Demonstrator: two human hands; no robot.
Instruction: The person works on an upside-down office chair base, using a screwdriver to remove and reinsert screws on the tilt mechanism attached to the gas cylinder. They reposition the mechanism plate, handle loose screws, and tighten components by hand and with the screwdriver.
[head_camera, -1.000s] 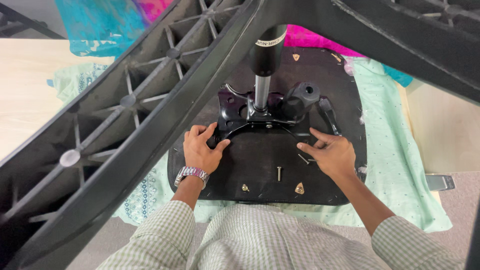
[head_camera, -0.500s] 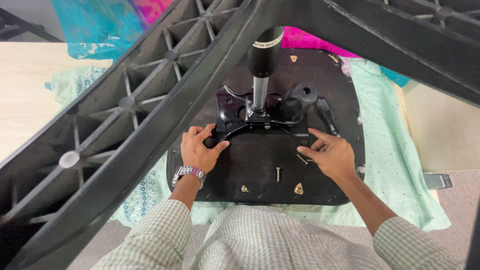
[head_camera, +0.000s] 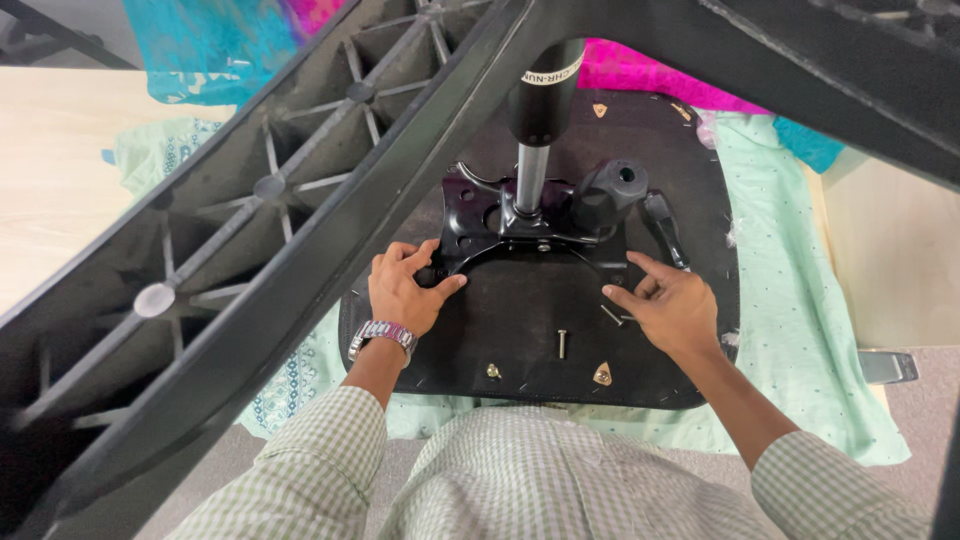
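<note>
An upturned black chair seat (head_camera: 520, 335) lies on the table with a black metal mechanism plate (head_camera: 490, 222) on its underside. A gas cylinder (head_camera: 538, 120) rises from the plate toward the camera. My left hand (head_camera: 405, 292) grips the plate's left corner, fingers curled over its edge. On the seat at the plate's right side rests my right hand (head_camera: 672, 312), fingers spread and holding nothing. A loose bolt (head_camera: 612, 316) lies just by its thumb. Another bolt (head_camera: 561, 343) lies nearer to me.
Black ribbed legs of the chair base (head_camera: 290, 240) cross the view close to the camera, left and top right. A black lever and knob (head_camera: 610, 190) stick out of the plate. A pale green cloth (head_camera: 800, 330) lies under the seat, on a light wooden table (head_camera: 50, 190).
Both hands stay almost in place; the right hand has shifted slightly toward me on the seat.
</note>
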